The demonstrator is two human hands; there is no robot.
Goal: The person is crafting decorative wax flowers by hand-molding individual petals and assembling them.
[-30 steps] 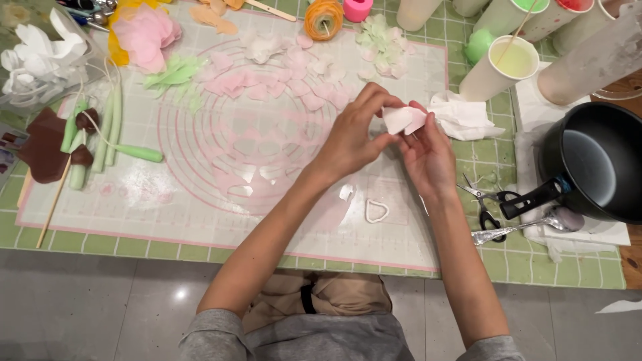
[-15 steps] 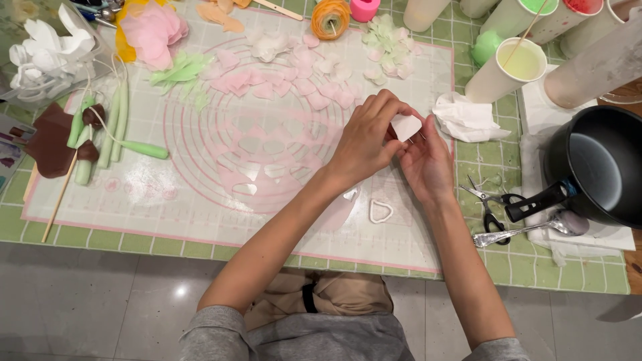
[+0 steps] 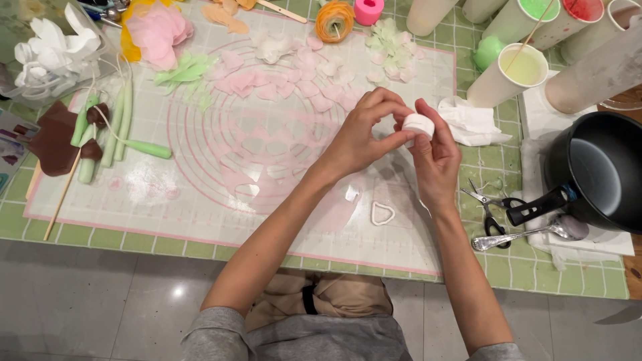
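Both my hands meet over the translucent work mat [image 3: 200, 200], pinching a small white petal-like piece [image 3: 419, 125] between their fingertips. My left hand [image 3: 364, 137] grips it from the left with thumb and fingers. From the right, my right hand [image 3: 438, 157] holds the same piece, thumb on top. Below the hands a white wire loop cutter [image 3: 382, 213] lies on the mat, with a small white scrap [image 3: 352, 194] beside it. Pale pink petals [image 3: 294, 83] are scattered across the mat's far part.
A black pot [image 3: 598, 170] with a handle sits at the right, with scissors [image 3: 491, 207] and a spoon [image 3: 521, 235] before it. Paper cups [image 3: 508, 73] of coloured liquid stand at the back right, a white tissue [image 3: 475, 122] close by. Green stems [image 3: 117, 124] and a brown piece [image 3: 53, 137] lie left.
My hands have stayed together over the mat, shifting slightly; the white piece has been curled tighter between the fingertips, from a flat petal to a rounded shape.
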